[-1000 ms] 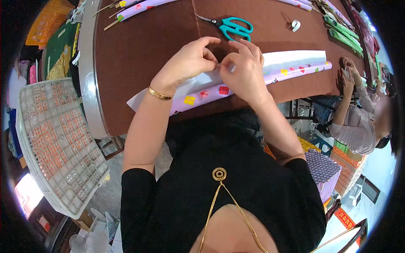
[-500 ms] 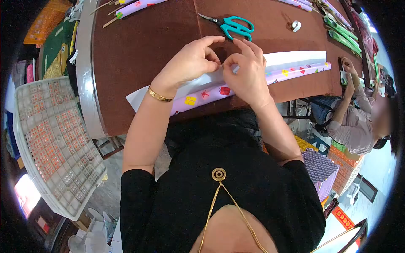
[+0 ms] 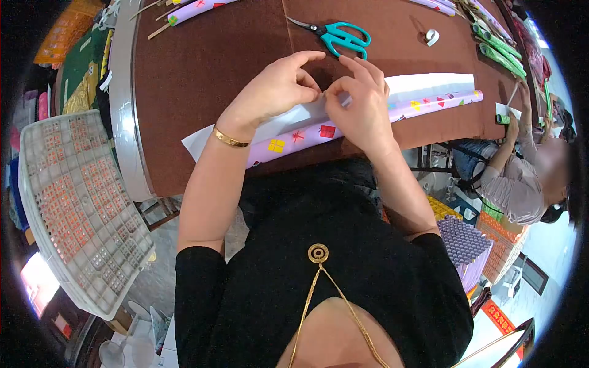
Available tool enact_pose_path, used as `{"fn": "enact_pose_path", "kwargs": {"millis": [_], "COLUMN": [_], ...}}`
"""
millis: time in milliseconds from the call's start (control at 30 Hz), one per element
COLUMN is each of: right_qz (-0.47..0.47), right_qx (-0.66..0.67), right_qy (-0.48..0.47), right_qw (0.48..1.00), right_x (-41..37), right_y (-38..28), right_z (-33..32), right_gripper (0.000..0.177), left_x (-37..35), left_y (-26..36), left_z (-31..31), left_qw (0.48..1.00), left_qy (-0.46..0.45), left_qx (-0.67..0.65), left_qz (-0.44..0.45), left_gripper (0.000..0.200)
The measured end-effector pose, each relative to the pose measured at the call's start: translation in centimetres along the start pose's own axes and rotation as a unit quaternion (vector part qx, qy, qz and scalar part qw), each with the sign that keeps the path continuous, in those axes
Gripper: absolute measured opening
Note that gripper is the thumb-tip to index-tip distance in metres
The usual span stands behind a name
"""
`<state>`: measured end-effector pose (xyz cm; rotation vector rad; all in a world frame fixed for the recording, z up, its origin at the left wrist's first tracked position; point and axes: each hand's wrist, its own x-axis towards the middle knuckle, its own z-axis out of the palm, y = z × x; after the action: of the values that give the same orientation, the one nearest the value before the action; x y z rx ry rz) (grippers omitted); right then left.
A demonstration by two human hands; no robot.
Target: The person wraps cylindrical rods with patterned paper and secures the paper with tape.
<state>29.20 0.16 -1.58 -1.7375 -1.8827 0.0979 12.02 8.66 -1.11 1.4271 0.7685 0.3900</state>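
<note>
A lilac roll of gift-patterned paper (image 3: 297,140) lies across the near edge of the table, its white underside (image 3: 429,83) spread out behind the rolled part. My left hand (image 3: 276,91) is over the white side, thumb and index fingertip curved toward each other. Close beside it, my right hand (image 3: 363,104) pinches thumb against index finger just above the roll. The fingertips of both hands nearly meet; anything between them is too small to make out. Just beyond the hands rest teal-handled scissors (image 3: 346,39), blades pointing left.
A small white tape roll (image 3: 432,37) sits farther back. More lilac rolls with sticks (image 3: 184,15) lie at far left, and green rolls (image 3: 500,49) at far right. Another person (image 3: 515,178) works at the table's right end. A white plastic crate (image 3: 86,208) stands left.
My hands and the lilac roll stay almost still. At the right, the other person's hands have shifted, and a green roll with white paper now shows more clearly by them.
</note>
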Motion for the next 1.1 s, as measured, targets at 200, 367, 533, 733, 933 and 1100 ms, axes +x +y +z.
{"fn": "enact_pose_path", "kwargs": {"millis": [200,367,533,733,933,1100], "right_qz": [0.003,-0.006,-0.020,0.016,0.092,-0.073], "right_qx": [-0.004,-0.029,-0.015,-0.039,-0.054,0.013], "right_qy": [-0.003,-0.018,0.016,0.018,0.063,0.009], "right_qw": [1.000,0.999,1.000,0.999,0.992,0.997], "right_x": [-0.1,-0.5,-0.5,-0.4,0.4,0.4], "right_y": [1.4,2.0,2.3,2.4,1.5,3.1], "right_z": [-0.6,-0.1,0.4,0.9,0.7,1.7], "right_gripper": [0.019,0.017,0.013,0.015,0.014,0.013], "left_x": [0.2,0.1,0.7,1.1,-2.7,-5.2], "left_y": [-0.5,0.0,0.5,-0.4,0.0,-1.3], "left_z": [-0.3,0.0,1.4,1.1,3.2,6.9], "left_qw": [1.000,0.997,0.972,0.978,0.836,0.842], "left_qy": [-0.025,0.020,0.068,0.062,0.225,0.170], "left_qx": [0.015,0.067,0.225,0.196,0.464,0.477], "left_qz": [-0.002,-0.012,0.023,0.015,0.187,0.186], "left_gripper": [0.066,0.068,0.069,0.063,0.029,0.046]}}
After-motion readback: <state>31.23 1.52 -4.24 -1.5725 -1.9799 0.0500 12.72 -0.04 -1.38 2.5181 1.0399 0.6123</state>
